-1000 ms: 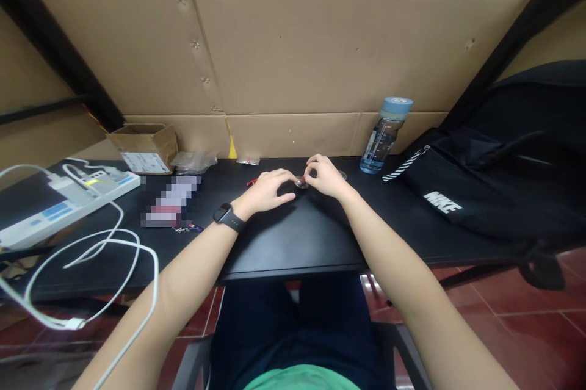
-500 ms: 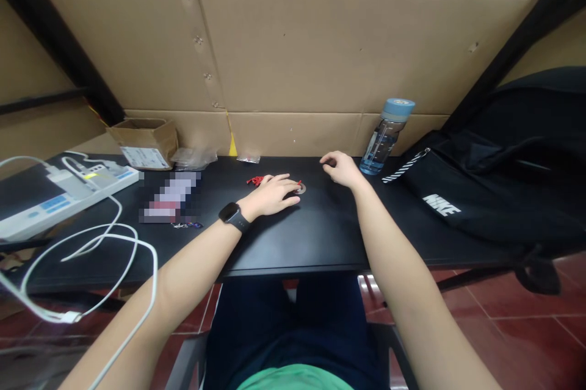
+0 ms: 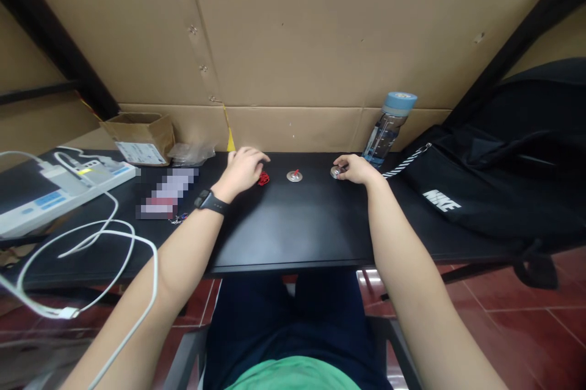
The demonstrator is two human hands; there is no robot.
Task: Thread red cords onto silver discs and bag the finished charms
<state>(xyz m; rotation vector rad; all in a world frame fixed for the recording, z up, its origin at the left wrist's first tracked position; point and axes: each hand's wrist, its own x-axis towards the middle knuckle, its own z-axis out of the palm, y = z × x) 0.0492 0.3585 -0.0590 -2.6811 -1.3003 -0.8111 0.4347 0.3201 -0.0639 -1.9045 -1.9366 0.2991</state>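
A small shiny round disc [image 3: 294,177] with a red bit at its middle lies flat on the black desk, between my hands. A second such disc [image 3: 336,172] is at the fingertips of my right hand [image 3: 356,169], whose thumb and fingers close on its right side. My left hand [image 3: 242,171], with a dark watch on its wrist, is held over the desk with the fingers apart and bent. Just below its fingertips lies a small bundle of red cord [image 3: 263,179], partly hidden by the hand.
A water bottle [image 3: 384,127] with a blue lid stands behind my right hand, beside a black bag [image 3: 458,188]. On the left are a cardboard box [image 3: 141,140], clear plastic bags [image 3: 192,153], a power strip [image 3: 59,201] and a looping white cable [image 3: 153,256]. A cardboard wall closes the back.
My left hand has moved left and back, off the middle disc, which now shows fully. My right hand has shifted slightly right and down; a disc now shows at its fingertips.
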